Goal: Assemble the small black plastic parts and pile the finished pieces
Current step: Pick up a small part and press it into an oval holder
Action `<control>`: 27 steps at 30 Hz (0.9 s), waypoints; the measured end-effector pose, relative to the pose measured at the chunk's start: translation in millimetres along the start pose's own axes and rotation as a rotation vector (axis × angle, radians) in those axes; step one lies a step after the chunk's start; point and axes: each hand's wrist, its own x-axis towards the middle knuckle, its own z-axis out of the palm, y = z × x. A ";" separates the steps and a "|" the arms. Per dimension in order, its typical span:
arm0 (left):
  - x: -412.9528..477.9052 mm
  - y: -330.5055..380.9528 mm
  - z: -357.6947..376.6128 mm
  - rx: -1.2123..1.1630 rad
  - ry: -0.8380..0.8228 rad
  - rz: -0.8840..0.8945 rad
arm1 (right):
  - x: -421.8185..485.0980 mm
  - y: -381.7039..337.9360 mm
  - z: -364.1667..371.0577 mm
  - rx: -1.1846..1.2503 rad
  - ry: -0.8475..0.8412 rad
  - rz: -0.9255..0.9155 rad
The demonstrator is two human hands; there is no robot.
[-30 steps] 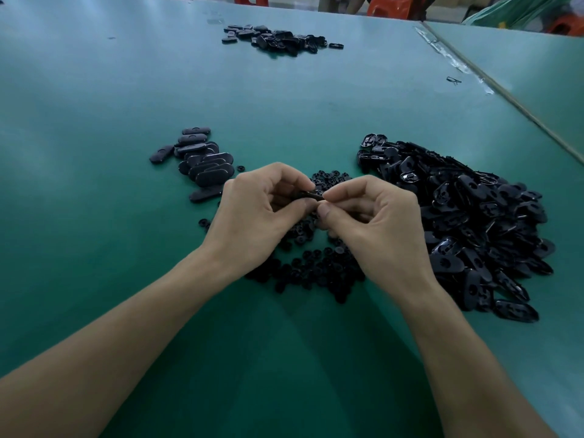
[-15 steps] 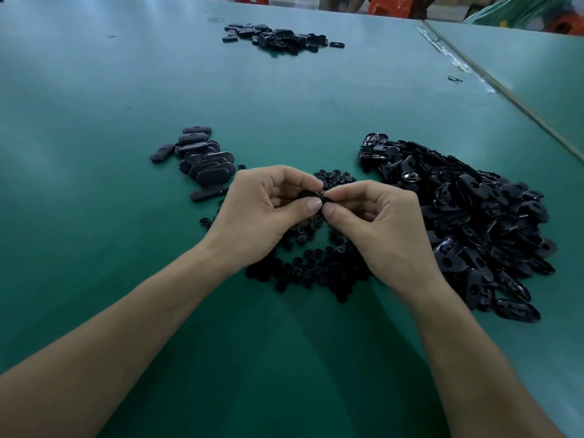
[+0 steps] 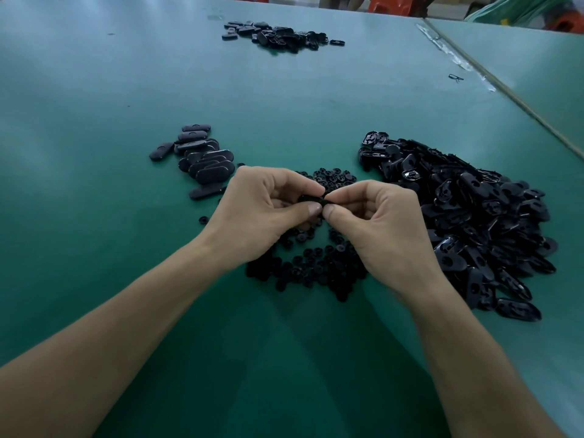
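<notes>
Now, on the green table (image 3: 94,90), your pile of finished oval pieces (image 3: 202,162) lies at the left, just beyond your left hand (image 3: 262,216). That hand and your right hand (image 3: 379,222) meet over the heap of small round pieces (image 3: 316,267), both pinching one small black part (image 3: 311,199) between thumbs and fingertips. At the right spreads a big heap of open shells (image 3: 474,216).

Green matte table (image 3: 94,216), glare top-left. Butted at right: second green table (image 3: 537,67), seam (image 3: 508,90) between. Beyond far edge: orange plastic stools (image 3: 392,3).
</notes>
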 end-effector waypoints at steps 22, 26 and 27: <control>21.6 -16.9 -49.5 0.234 0.464 0.038 | 0.8 6.7 -24.4 -0.895 0.223 0.065; 24.5 -26.8 -63.9 0.305 0.549 -0.002 | -1.4 5.1 -21.9 -0.970 0.184 0.112; 24.8 -28.2 -66.5 0.328 0.563 -0.010 | -1.1 5.0 -21.8 -0.974 0.185 0.118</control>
